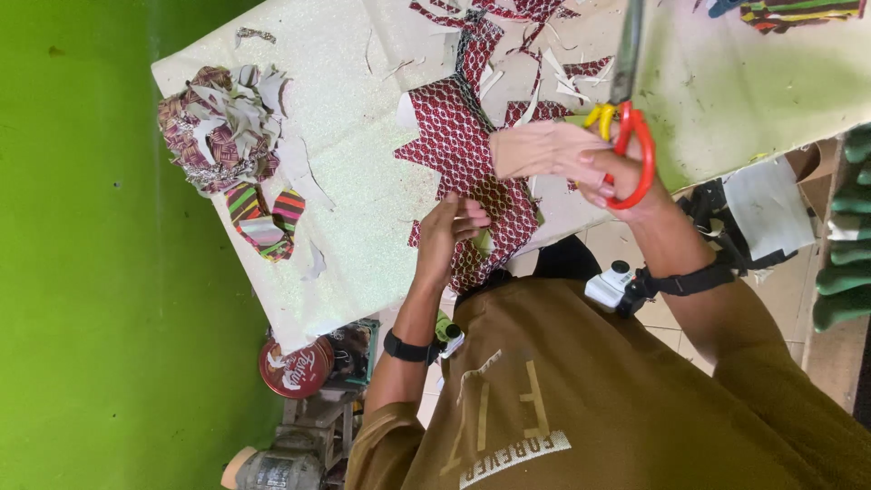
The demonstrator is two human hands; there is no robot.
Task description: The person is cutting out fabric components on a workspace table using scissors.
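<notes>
Red-patterned fabric point(454, 136) spread on the white tabletop point(354, 218), near edge pinched in the left hand point(446, 238), grip clamped on the cloth. Red-and-yellow scissors point(628, 127) gripped shut in the right hand point(617, 172), just beside the fabric. Scrap pile point(222, 122) well apart.

A bright green wall point(91, 272) flanks the white-covered table point(354, 172); pale tiled floor point(671, 331) lies below.

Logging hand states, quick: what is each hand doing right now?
Left hand: closed, gripping the red patterned fabric.
Right hand: closed, holding the red-handled scissors.
</notes>
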